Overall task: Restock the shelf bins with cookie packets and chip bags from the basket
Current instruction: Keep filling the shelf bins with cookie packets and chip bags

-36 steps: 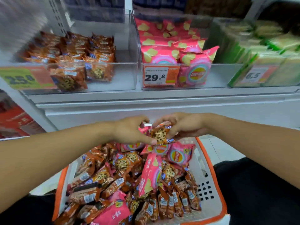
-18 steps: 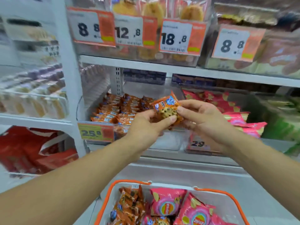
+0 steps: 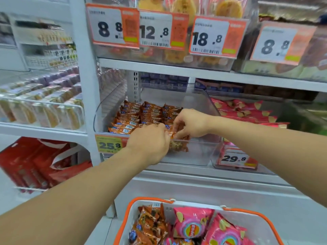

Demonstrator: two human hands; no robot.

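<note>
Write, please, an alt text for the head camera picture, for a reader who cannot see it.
Both hands, left hand and right hand, hold a cookie packet at the front of a clear shelf bin holding rows of cookie packets. Below stands an orange-rimmed basket of cookie packets and pink chip bags.

- White metal shelving (image 3: 177, 67) in front of me, tiers stacked up
- White upright post (image 3: 83, 68) splits my bay from the left one
- Orange-and-white price tags (image 3: 216, 37) clipped along the upper shelf edge
- Red boxes (image 3: 26, 167) low on my left
- Even, bright shop light
</note>
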